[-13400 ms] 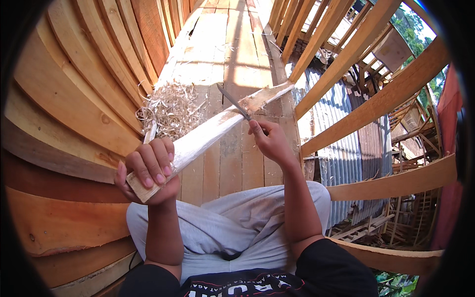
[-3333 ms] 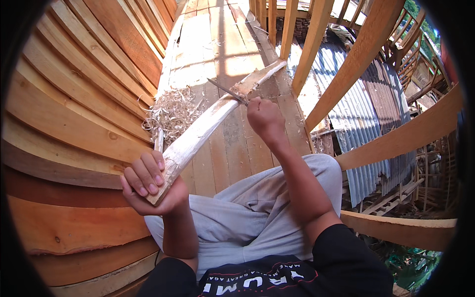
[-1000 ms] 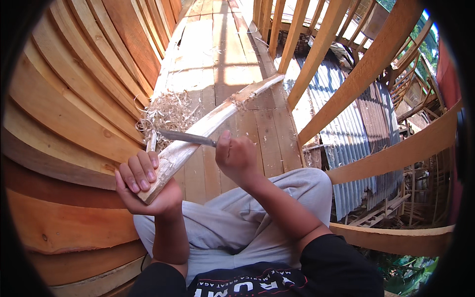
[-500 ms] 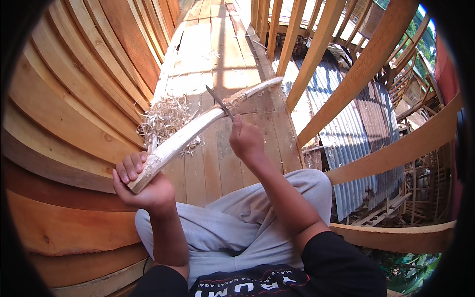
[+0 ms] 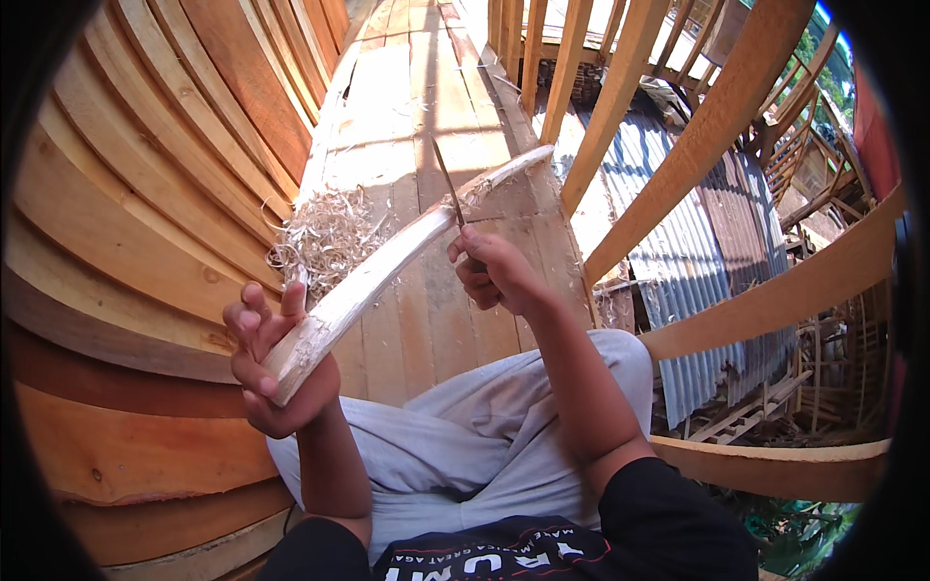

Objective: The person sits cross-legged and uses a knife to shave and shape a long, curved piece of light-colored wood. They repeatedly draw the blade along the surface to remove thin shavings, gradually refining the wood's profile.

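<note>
A long, pale peeled branch [image 5: 373, 271] with a slight bend slants from my lower left up to the far right, its far tip by the railing. My left hand [image 5: 281, 363] cradles its thick near end in the palm, with the fingers loosened and partly lifted around it. My right hand [image 5: 499, 271] holds a knife by a handle mostly hidden in the fingers. The narrow dark blade [image 5: 446, 176] points away from me and crosses the branch beyond its middle. Some darker bark and frayed wood remain near that far part.
A heap of curly wood shavings [image 5: 334, 237] lies left of the branch on the plank floor [image 5: 407, 320]. Overlapping wooden boards [image 5: 145, 261] form a wall at left. At right stand wooden railing slats [image 5: 678, 155], with corrugated metal sheets [image 5: 697, 281] below. My crossed legs [image 5: 465, 436] are in front.
My left fingers have loosened from the branch's near end, which has shifted slightly toward me. The right hand has turned, swinging the knife blade more upright, pointing away.
</note>
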`<state>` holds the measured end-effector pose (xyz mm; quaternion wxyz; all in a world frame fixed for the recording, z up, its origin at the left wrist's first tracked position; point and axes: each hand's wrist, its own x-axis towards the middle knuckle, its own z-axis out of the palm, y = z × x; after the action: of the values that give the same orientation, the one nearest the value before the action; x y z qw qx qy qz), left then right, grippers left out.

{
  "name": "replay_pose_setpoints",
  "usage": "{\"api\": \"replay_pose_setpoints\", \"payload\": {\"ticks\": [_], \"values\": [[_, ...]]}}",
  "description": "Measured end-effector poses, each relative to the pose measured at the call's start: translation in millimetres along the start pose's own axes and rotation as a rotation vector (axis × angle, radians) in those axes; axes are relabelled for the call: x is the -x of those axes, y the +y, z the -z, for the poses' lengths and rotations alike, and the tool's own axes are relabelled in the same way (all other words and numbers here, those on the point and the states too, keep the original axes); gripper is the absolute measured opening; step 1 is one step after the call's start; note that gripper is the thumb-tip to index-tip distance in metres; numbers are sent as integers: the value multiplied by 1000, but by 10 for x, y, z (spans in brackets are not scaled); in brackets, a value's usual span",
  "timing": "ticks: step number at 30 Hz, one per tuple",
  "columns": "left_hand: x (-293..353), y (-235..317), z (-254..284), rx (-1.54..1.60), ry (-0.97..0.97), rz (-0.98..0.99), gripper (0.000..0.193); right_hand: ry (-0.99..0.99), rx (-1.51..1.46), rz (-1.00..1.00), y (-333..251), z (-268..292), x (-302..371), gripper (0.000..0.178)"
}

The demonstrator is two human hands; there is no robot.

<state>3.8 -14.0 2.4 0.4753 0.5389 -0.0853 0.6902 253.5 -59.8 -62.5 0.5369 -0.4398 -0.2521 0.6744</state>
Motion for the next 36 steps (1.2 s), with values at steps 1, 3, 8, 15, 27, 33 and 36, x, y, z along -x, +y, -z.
{"api": "replay_pose_setpoints", "payload": {"ticks": [1,3,8,15,27,33,36], "values": [[-2,10,-43,106,16,58,30,3,6,-29,-21,76,-14,46],[-27,40,129,209,-235,171,32,81,165,-6,-39,217,-52,45],[-53,71,24,162,-160,162,34,703,1079,455,-84,67,-31,35],[-30,68,8,137,-56,147,35,688,1102,586,-2,-327,115,41],[0,44,-17,134,492,233,32,817,1253,513,233,-620,-194,62],[-38,64,-107,76,566,280,33,1100,1278,381,149,129,-479,58],[-31,71,-61,85,547,268,32,942,1298,469,193,-451,-290,60]]}}
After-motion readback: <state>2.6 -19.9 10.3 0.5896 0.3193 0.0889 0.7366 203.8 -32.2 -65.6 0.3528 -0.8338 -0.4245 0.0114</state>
